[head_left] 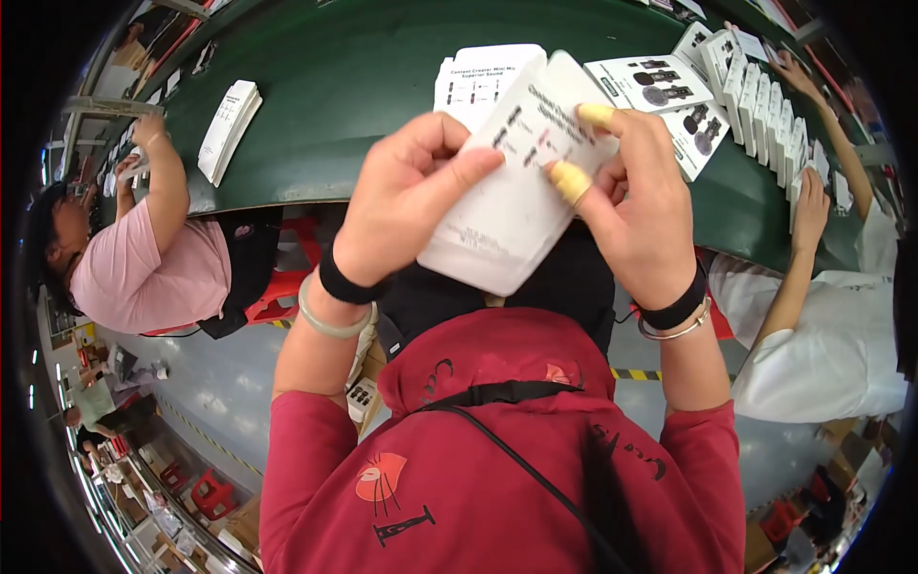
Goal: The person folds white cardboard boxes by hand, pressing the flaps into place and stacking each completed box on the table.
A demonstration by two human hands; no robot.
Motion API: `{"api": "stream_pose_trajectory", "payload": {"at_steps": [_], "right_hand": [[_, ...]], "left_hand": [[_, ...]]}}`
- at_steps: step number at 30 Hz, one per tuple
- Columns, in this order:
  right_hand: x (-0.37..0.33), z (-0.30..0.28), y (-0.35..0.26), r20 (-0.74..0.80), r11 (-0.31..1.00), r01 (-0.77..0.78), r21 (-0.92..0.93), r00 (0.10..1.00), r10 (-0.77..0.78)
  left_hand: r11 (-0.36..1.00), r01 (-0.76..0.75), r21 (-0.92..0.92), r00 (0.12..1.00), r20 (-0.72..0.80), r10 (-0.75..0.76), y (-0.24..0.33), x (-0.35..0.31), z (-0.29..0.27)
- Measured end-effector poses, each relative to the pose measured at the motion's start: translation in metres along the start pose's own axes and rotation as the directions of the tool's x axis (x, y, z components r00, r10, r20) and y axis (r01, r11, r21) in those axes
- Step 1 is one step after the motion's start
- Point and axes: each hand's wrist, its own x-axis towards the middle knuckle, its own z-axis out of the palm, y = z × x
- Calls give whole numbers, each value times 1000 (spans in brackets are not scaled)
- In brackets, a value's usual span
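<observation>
Far left of the white packet (497, 215), a person in pink (153, 273) is at the green desk (320, 115). Nearer the packet's left lies a white stack (229, 134). The left hand (406, 196) has its grip closed on the packet's left side, tilting it; similar packets (464, 91) lie just beyond it. The right hand (645, 182), wearing yellow tape (570, 181), grips its right side. Right of it are picture boxes (636, 84), then a row of white boxes (763, 105).
</observation>
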Motion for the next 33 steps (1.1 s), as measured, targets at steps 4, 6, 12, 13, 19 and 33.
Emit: {"api": "stream_pose_trajectory", "payload": {"at_steps": [4,6,12,13,19,33], "right_hand": [[-1,-12,-12,174,996,-58,-72,982,69],[-6,-16,-9,244,999,-23,-25,969,28],[-27,-11,-3,374,973,75,219,914,-155],[-32,-14,-6,377,973,72,220,914,-152],[-53,-35,-15,566,975,98,-197,824,31],[-104,-19,-13,493,919,-304,249,857,150]], "left_hand": [[998,36,-56,995,99,-30,-10,-33,4],[926,182,-330,967,230,-108,-14,-44,12],[632,524,-571,774,629,-73,-39,-75,32],[627,537,-564,771,631,-93,-46,-80,31],[525,559,-641,794,597,-116,-61,-103,37],[811,469,-350,875,312,-371,-37,-144,33]]}}
